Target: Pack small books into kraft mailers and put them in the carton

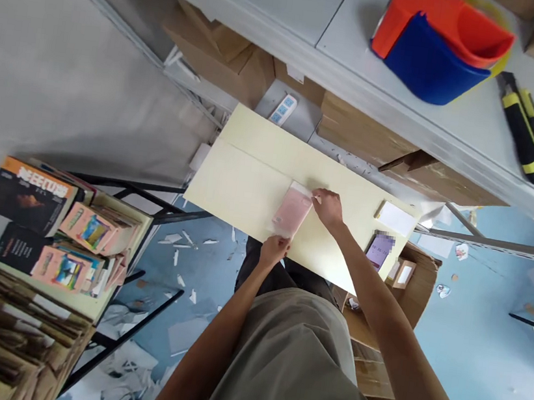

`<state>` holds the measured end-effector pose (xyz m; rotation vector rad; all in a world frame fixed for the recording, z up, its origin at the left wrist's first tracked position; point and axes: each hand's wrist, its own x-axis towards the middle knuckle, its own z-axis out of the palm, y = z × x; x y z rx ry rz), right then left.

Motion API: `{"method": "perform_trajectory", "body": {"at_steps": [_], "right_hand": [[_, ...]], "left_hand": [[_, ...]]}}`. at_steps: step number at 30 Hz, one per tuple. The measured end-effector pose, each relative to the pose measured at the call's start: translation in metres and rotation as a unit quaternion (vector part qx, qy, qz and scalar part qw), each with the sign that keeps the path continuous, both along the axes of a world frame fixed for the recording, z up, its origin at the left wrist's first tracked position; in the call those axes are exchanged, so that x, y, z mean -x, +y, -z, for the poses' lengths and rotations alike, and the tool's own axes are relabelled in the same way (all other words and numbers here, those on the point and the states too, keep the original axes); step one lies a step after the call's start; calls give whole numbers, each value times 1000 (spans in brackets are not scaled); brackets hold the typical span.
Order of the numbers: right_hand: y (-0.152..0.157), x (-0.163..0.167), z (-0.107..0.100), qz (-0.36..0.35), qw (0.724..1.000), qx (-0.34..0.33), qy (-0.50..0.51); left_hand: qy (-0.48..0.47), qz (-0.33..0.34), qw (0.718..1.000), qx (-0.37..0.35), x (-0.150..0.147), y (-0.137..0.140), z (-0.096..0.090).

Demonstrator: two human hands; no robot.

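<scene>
On the pale yellow table (248, 151) lies a flat pink book (293, 209), seemingly in a clear plastic sleeve that reaches past its ends. My left hand (274, 251) pinches the sleeve's near edge, close to the table's front. At the far right corner, my right hand (327, 208) has its fingers closed on the sleeve's edge. The fingertips are small and partly hidden in this view. Further right on the table are a phone (379, 249) with a lit screen and a white pad-like stack (396, 218).
A tape dispenser (438, 52) and a box cutter (529, 133) lie on the grey shelf above. Book stacks (90, 229) stand at left. Behind the table are a power strip (283, 109) and cardboard boxes (364, 131). An open carton (415, 292) stands at right; paper scraps litter the floor.
</scene>
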<state>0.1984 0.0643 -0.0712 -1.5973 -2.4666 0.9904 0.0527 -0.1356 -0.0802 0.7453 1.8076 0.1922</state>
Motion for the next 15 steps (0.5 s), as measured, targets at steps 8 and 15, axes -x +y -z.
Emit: {"method": "perform_trajectory", "body": {"at_steps": [8,15], "right_hand": [[-25,-79,-81,76,984,-151,60],[16,-127,-198,166,926,-323,105]], "left_hand": [[-87,62,990,-87,-22,58,-66],[-165,105,903,-381,-83,193,-164]]}}
